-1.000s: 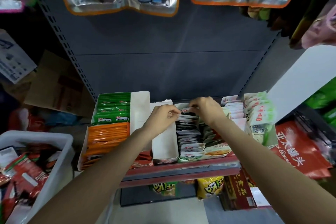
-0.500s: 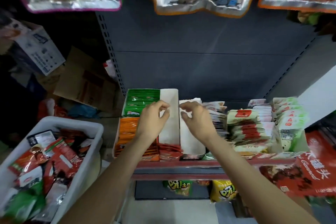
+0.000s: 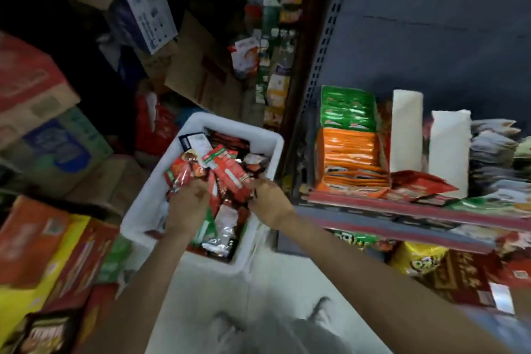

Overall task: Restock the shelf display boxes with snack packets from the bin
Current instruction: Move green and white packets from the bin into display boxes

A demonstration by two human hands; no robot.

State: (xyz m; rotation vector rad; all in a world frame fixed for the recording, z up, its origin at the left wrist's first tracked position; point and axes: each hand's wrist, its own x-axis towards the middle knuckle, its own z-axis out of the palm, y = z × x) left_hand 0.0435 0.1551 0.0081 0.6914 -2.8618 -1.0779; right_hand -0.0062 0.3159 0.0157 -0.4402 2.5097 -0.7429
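A white bin (image 3: pixel 230 124) on the floor holds several snack packets (image 3: pixel 227 221), mostly red, some silver and green. Both my hands are down inside it. My left hand (image 3: pixel 188 205) grips a bunch of red packets (image 3: pixel 182 174). My right hand (image 3: pixel 268 202) holds the end of a red packet (image 3: pixel 232 178). To the right, on the shelf (image 3: pixel 402 210), stand display boxes: one of green packets (image 3: pixel 347 109), one of orange packets (image 3: pixel 350 152), and two white boxes (image 3: pixel 406 129) (image 3: pixel 449 149) whose insides I cannot see.
Cardboard cartons (image 3: pixel 34 80) are stacked at the left and more boxes (image 3: pixel 43 238) sit close beside the bin. Yellow snack bags (image 3: pixel 416 259) lie under the shelf. The perforated shelf upright (image 3: pixel 321 37) rises just right of the bin. Pale floor (image 3: pixel 258 296) lies below my arms.
My view swung left and down from the shelf to the bin. Both hands left the white display boxes and dropped into the bin, closing on red packets.
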